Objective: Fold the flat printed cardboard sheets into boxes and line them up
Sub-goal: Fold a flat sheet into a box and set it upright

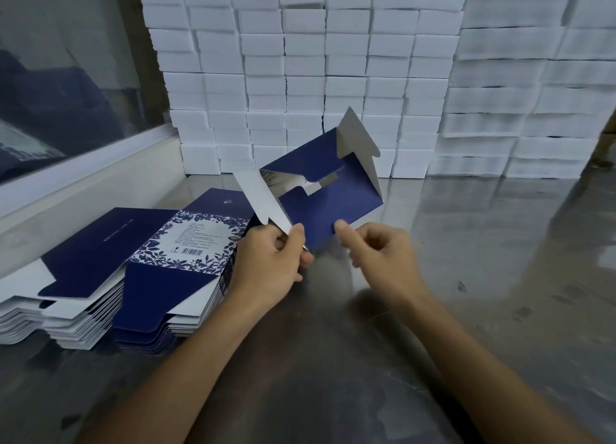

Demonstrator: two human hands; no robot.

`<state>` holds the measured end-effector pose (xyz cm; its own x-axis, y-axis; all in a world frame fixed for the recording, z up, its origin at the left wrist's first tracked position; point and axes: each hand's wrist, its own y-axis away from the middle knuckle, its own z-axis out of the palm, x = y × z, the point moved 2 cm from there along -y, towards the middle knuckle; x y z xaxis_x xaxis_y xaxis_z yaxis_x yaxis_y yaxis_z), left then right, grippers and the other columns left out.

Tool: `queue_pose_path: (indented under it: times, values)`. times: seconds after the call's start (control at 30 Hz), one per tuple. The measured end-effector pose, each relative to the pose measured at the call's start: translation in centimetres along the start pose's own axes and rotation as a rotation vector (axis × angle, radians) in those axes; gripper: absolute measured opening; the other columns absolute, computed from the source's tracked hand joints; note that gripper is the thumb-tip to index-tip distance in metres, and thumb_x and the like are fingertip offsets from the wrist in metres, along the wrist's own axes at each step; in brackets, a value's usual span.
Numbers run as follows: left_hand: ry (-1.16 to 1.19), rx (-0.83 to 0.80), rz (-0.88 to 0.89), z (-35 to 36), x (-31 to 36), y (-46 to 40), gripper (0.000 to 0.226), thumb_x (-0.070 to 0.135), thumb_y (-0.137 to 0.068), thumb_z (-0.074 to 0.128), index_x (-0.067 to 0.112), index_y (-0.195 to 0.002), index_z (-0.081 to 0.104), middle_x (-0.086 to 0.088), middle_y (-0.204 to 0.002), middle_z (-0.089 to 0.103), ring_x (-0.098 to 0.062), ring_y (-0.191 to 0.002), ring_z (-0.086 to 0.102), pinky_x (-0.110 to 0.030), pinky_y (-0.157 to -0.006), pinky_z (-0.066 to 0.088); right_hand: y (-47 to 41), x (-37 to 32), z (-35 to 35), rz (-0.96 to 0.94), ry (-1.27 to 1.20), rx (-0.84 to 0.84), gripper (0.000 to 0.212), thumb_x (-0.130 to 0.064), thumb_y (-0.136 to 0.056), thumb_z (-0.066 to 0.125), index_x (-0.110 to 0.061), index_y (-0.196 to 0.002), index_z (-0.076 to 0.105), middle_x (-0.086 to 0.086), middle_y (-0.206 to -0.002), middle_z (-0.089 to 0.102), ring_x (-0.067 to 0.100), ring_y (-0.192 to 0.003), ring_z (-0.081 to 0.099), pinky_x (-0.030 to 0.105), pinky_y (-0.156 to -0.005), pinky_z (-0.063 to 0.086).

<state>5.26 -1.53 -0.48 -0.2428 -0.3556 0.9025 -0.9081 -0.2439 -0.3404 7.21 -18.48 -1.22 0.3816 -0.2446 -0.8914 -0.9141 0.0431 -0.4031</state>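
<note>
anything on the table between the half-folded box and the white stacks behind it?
Nothing: head view shows bare table between the half-folded box and the white stacks.

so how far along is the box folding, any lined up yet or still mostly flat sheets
No folded printed boxes show lined up on the metal table. In hand: one blue box, half formed, its end flaps not yet tucked, held by the left hand and the right hand. Left: the thick stacks of flat printed sheets beside the left hand. The wall of white blocks behind looks unprinted; I can't tell what it is.
</note>
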Motion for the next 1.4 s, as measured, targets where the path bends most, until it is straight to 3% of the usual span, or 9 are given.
queue_pose_path:
  times: [0.1, 0.3, 0.47, 0.7, 0.8, 0.9, 1.07, 1.23, 1.4]
  values:
    - [0.029, -0.042, -0.001, 0.3, 0.0, 0.3, 0.034, 0.023, -0.095, 0.058, 0.016, -0.063, 0.066, 0.003, -0.06, 0.071, -0.014, -0.056, 0.07, -0.024, -0.046, 0.054, 0.8, -0.3, 1.6, -0.059, 0.116, -0.166, 0.042, -0.046, -0.093, 0.062, -0.013, -0.069, 0.07, -0.001, -0.063, 0.064, 0.01, -0.059, 0.06, 0.032, -0.063, 0.052]
    - [0.03, -0.098, 0.015, 0.6, 0.2, 0.7, 0.031, 0.02, -0.095, 0.058, 0.019, -0.066, 0.067, 0.005, -0.063, 0.071, -0.012, -0.059, 0.069, -0.02, -0.046, 0.052, 0.9, -0.3, 1.9, -0.021, 0.087, -0.169, 0.039, -0.033, -0.098, 0.06, -0.007, -0.07, 0.068, 0.001, -0.061, 0.065, 0.01, -0.056, 0.057, 0.035, -0.061, 0.052]
    - [0.003, -0.118, 0.034, 0.7, 0.3, 0.8, 0.03, 0.021, -0.096, 0.057, 0.02, -0.068, 0.067, 0.007, -0.064, 0.071, -0.011, -0.062, 0.069, -0.022, -0.047, 0.053, 0.8, -0.2, 1.8, 0.012, 0.059, -0.166, 0.041, -0.03, -0.099, 0.06, -0.003, -0.069, 0.067, -0.004, -0.057, 0.062, 0.006, -0.053, 0.055, 0.024, -0.056, 0.05]
    - [-0.025, -0.068, 0.007, 0.3, -0.1, 0.2, 0.034, 0.022, -0.095, 0.057, 0.017, -0.062, 0.066, 0.008, -0.062, 0.071, -0.011, -0.058, 0.068, -0.026, -0.048, 0.054, 0.1, -0.4, 0.7, 0.107, -0.118, 0.0, 0.049, -0.037, -0.099, 0.061, -0.012, -0.057, 0.06, -0.004, -0.049, 0.054, 0.007, -0.047, 0.048, 0.018, -0.052, 0.044]
    - [-0.047, -0.075, 0.029, 0.3, -0.1, 0.2, 0.036, 0.021, -0.095, 0.057, 0.018, -0.06, 0.065, 0.007, -0.062, 0.071, -0.019, -0.058, 0.069, -0.038, -0.058, 0.058, -0.3, -0.3, 0.0, 0.144, -0.132, 0.012, 0.047, -0.034, -0.099, 0.06, -0.001, -0.067, 0.064, -0.003, -0.05, 0.054, 0.007, -0.047, 0.048, 0.017, -0.051, 0.044]
    - [-0.036, -0.075, 0.022, 0.2, -0.2, 0.3, 0.034, 0.022, -0.095, 0.058, 0.017, -0.062, 0.065, 0.006, -0.062, 0.071, -0.016, -0.059, 0.07, -0.043, -0.061, 0.06, -0.3, 0.0, -0.1, 0.169, -0.113, -0.013, 0.044, -0.029, -0.101, 0.059, 0.005, -0.073, 0.063, -0.004, -0.049, 0.055, 0.006, -0.047, 0.049, 0.017, -0.051, 0.046]
    - [-0.062, -0.107, 0.037, 0.3, -0.1, 0.4, 0.027, 0.023, -0.095, 0.058, 0.01, -0.073, 0.065, 0.008, -0.063, 0.072, -0.006, -0.061, 0.069, -0.039, -0.061, 0.059, -0.4, 0.0, -0.1, 0.189, -0.097, 0.006, 0.04, -0.026, -0.1, 0.059, 0.002, -0.071, 0.065, -0.005, -0.048, 0.055, 0.004, -0.045, 0.048, 0.016, -0.049, 0.045]
    - [-0.131, -0.07, 0.085, -0.1, -0.1, 0.1, 0.029, 0.021, -0.094, 0.058, 0.009, -0.068, 0.066, 0.009, -0.063, 0.071, -0.002, -0.061, 0.068, -0.042, -0.07, 0.059, -0.4, -0.1, -0.2, 0.165, -0.127, 0.071, 0.046, -0.036, -0.1, 0.059, -0.008, -0.064, 0.062, -0.004, -0.046, 0.051, 0.006, -0.044, 0.043, 0.015, -0.047, 0.04]
    - [-0.188, -0.04, 0.134, -0.6, -0.1, -0.2, 0.033, 0.019, -0.094, 0.058, 0.009, -0.063, 0.067, 0.012, -0.061, 0.07, -0.003, -0.058, 0.066, -0.045, -0.069, 0.058, -0.9, 0.3, -1.1, 0.226, -0.163, 0.129, 0.043, -0.034, -0.102, 0.055, -0.013, -0.066, 0.061, -0.006, -0.046, 0.051, 0.007, -0.043, 0.044, 0.015, -0.047, 0.04]
